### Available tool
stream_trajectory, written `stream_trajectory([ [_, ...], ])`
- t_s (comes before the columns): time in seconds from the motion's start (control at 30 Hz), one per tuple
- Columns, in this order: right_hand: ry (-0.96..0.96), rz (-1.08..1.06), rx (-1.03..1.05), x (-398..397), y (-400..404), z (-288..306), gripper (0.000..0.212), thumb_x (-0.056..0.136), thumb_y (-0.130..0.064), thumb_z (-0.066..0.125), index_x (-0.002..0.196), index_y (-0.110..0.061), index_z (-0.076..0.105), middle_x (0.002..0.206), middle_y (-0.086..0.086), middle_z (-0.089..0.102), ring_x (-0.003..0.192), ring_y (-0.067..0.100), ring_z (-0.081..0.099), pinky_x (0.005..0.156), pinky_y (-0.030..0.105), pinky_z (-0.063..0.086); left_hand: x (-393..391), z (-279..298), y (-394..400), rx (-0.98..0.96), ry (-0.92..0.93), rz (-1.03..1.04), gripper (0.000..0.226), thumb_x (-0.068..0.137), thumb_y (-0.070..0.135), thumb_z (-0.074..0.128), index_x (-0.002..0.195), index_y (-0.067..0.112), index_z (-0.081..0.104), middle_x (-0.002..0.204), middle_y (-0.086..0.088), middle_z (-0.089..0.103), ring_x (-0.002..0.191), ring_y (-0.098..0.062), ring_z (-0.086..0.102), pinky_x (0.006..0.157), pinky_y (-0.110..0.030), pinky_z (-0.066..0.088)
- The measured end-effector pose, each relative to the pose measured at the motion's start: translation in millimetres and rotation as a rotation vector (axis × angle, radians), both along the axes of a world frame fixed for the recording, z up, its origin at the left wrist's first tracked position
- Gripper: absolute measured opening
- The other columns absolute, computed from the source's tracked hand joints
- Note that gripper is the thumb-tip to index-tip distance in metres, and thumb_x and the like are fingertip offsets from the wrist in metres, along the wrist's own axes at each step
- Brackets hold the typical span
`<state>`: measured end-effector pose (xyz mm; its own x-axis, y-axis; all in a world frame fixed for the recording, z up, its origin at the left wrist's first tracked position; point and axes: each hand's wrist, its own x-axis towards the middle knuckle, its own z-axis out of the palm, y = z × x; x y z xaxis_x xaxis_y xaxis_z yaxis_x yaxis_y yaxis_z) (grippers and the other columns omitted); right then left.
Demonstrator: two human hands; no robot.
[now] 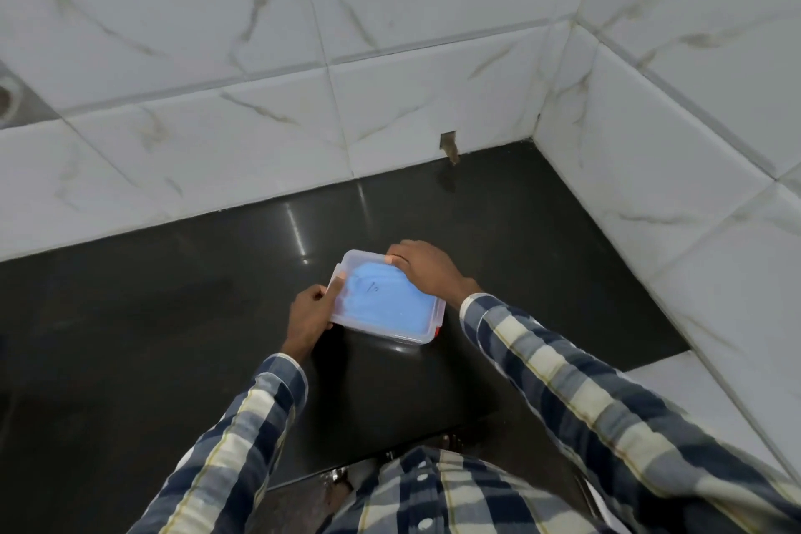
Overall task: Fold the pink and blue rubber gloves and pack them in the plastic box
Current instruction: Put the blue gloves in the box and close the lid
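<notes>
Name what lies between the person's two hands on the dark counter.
In the head view, the plastic box, blue glove inside, lies between left hand and right hand.

table (pixel 173 338): dark, glossy, with streaks of reflected light.
back wall (pixel 216 56): white tiles with grey-brown marble veins, meeting the table along its far edge.
side wall (pixel 693 121): the same tiles, joining the back wall in a corner at right.
notch (pixel 449 144): small brownish cut-out low in the back wall, just above the table.
drain (pixel 6 98): round fitting, partly visible at the left edge.
</notes>
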<state>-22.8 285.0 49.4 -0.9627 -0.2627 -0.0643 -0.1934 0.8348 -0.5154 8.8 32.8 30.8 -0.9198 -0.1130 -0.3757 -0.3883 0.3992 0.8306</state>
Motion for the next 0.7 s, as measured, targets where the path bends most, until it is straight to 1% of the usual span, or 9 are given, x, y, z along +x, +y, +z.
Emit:
stream_trajectory([
  [0.07,0.031,0.051,0.096,-9.9,-31.4,-2.1,0.017,0.107,-0.025,0.046,0.110,-0.028,0.063,0.103,0.000,0.055,0.096,0.029,0.058,0.083,0.046,0.053,5.8,0.3,-22.3,-0.022,0.024,0.061,0.058,0.096,0.068,0.063,0.068,0.017,0.053,0.069,-0.001,0.056,0.066,-0.016,0.052,0.061,-0.031,0.047],
  [0.1,0.029,0.071,0.135,-15.2,-49.3,-1.0,0.019,0.106,-0.022,0.047,0.114,-0.028,0.063,0.108,0.002,0.053,0.100,0.030,0.057,0.088,0.049,0.051,7.7,0.5,-33.6,-0.030,0.023,0.091,0.059,0.098,0.068,0.060,0.070,0.016,0.055,0.071,-0.001,0.058,0.068,-0.018,0.053,0.062,-0.032,0.045],
  [0.23,-0.037,0.153,0.154,-29.4,-113.5,19.8,0.030,0.109,-0.025,0.044,0.128,-0.029,0.066,0.123,0.008,0.048,0.116,0.032,0.050,0.101,0.058,0.039,6.9,-4.8,-71.9,-0.007,-0.044,0.205,0.074,0.092,0.078,0.058,0.098,0.005,0.067,0.094,-0.006,0.072,0.083,-0.024,0.067,0.069,-0.036,0.052],
  [0.3,-0.053,0.168,0.180,-30.3,-133.6,23.3,0.036,0.109,-0.026,0.048,0.143,-0.033,0.058,0.136,0.008,0.046,0.124,0.030,0.046,0.104,0.060,0.034,4.7,-5.1,-86.3,-0.022,-0.065,0.216,0.076,0.091,0.080,0.057,0.106,0.006,0.066,0.101,-0.009,0.072,0.086,-0.024,0.067,0.073,-0.038,0.052],
  [0.37,-0.010,0.093,0.217,-25.8,-141.3,22.9,0.044,0.105,-0.024,0.054,0.149,-0.030,0.052,0.144,0.008,0.043,0.128,0.031,0.044,0.105,0.060,0.033,2.8,-4.2,-95.1,-0.045,-0.064,0.216,0.077,0.091,0.082,0.053,0.112,0.008,0.062,0.108,-0.012,0.072,0.090,-0.026,0.069,0.082,-0.042,0.057],
  [0.43,0.057,-0.099,0.209,-16.4,-139.4,22.1,0.045,0.102,-0.023,0.056,0.146,-0.024,0.051,0.147,0.007,0.041,0.130,0.032,0.043,0.105,0.058,0.035,1.2,-4.1,-98.7,-0.066,-0.065,0.238,0.079,0.090,0.085,0.046,0.118,0.012,0.057,0.113,-0.013,0.071,0.097,-0.032,0.072,0.095,-0.052,0.059],
  [0.53,0.001,-0.361,0.121,-4.1,-125.2,11.5,0.036,0.106,-0.033,0.049,0.138,-0.018,0.052,0.143,0.009,0.044,0.130,0.032,0.044,0.106,0.058,0.040,-0.1,-3.8,-97.6,-0.048,-0.086,0.281,0.070,0.099,0.077,0.043,0.124,0.012,0.053,0.118,-0.014,0.068,0.104,-0.036,0.070,0.101,-0.055,0.056],
  [0.63,-0.175,-0.355,-0.120,1.9,-110.7,-2.0,0.036,0.112,-0.043,0.037,0.128,-0.015,0.052,0.135,0.012,0.054,0.121,0.030,0.054,0.102,0.055,0.049,-5.2,-0.4,-97.2,0.024,-0.073,0.287,0.066,0.103,0.071,0.042,0.120,0.009,0.055,0.119,-0.017,0.068,0.101,-0.034,0.068,0.096,-0.049,0.055],
  [0.7,-0.254,-0.344,-0.283,3.9,-107.6,-7.3,0.037,0.112,-0.046,0.035,0.122,-0.015,0.052,0.126,0.009,0.058,0.109,0.026,0.061,0.097,0.052,0.054,-9.7,-0.1,-101.5,0.056,-0.061,0.272,0.070,0.103,0.072,0.041,0.119,0.006,0.057,0.119,-0.019,0.069,0.097,-0.033,0.067,0.092,-0.047,0.054],
])
